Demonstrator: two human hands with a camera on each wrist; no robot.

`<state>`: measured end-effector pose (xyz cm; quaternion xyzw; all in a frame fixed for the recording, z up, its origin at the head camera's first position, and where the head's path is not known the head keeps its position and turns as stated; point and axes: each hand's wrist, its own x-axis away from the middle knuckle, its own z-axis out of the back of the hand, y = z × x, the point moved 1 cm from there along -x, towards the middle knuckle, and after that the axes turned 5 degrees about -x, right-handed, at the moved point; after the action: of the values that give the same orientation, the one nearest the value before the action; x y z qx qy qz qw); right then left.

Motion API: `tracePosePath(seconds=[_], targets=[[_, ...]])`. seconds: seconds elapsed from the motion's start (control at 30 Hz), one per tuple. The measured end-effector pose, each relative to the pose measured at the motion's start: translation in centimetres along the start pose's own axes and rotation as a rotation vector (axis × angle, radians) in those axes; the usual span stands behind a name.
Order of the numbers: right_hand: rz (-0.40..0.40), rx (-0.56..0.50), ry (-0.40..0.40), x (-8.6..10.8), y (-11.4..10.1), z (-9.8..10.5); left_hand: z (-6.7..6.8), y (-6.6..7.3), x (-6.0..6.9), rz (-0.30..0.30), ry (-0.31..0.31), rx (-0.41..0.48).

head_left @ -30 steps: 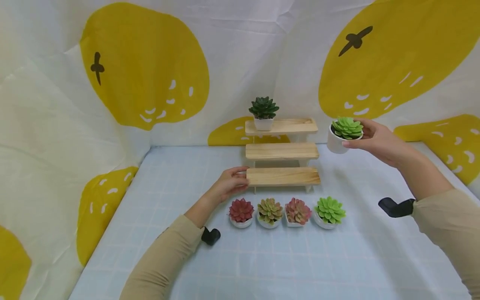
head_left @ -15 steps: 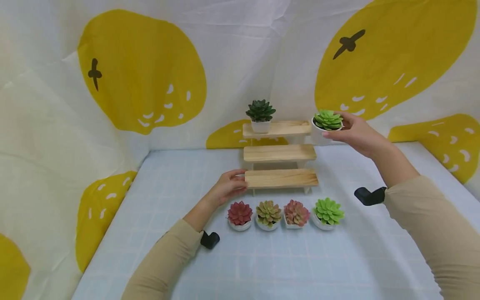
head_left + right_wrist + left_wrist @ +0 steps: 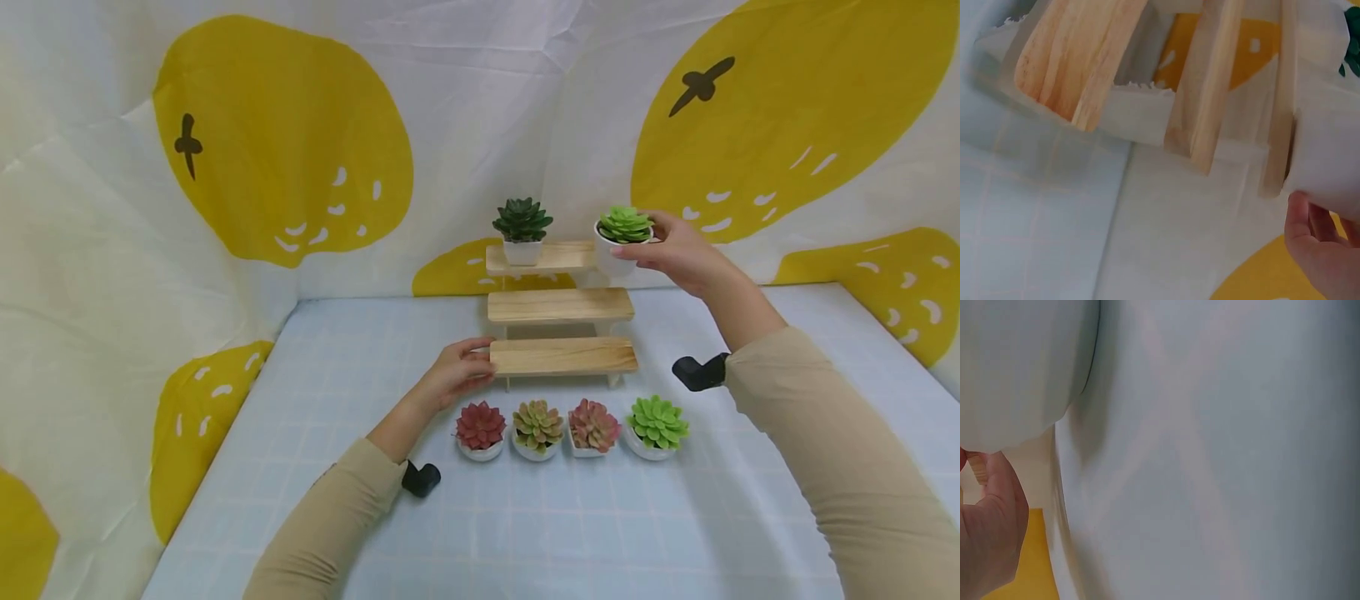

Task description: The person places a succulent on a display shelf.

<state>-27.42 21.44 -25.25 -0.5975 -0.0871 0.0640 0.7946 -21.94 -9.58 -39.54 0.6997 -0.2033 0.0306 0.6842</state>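
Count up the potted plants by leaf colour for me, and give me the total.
Dark green plant: 1
Bright green plants: 2
Red plant: 1
Muted yellow-green plant: 1
Mostly pink plant: 1
Total: 6

Six potted succulents [image 3: 522, 221], one stand [image 3: 561, 307], three wooden shelves [image 3: 562, 356].

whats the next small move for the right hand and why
Probably ease the held green succulent onto the right of the top shelf: the right hand holds it there, apart from the dark green succulent, and the left hand grips the bottom shelf.
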Motion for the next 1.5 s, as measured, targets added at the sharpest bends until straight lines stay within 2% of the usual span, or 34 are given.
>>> tracePosePath(seconds=[0.2,0.53,0.9,1.3,1.5], targets=[[0.004,-0.039,0.029,-1.0,-0.3,-1.1,-0.1,-0.1,-0.1,-0.006,-0.003,-0.001],[0.011,-0.025,0.060,-1.9,-0.8,-2.4,-0.1,0.0,-0.1,0.003,-0.001,0.000],[0.010,-0.157,0.079,-2.6,-0.7,-3.6,-0.2,0.0,-0.1,0.007,0.004,-0.006],[-0.008,-0.148,0.090,-2.9,-0.9,-4.3,-0.2,0.0,0.1,0.007,0.018,-0.019],[-0.014,-0.116,0.072,-3.0,-1.1,-4.1,-0.1,0.0,0.0,-0.018,0.017,-0.014]])
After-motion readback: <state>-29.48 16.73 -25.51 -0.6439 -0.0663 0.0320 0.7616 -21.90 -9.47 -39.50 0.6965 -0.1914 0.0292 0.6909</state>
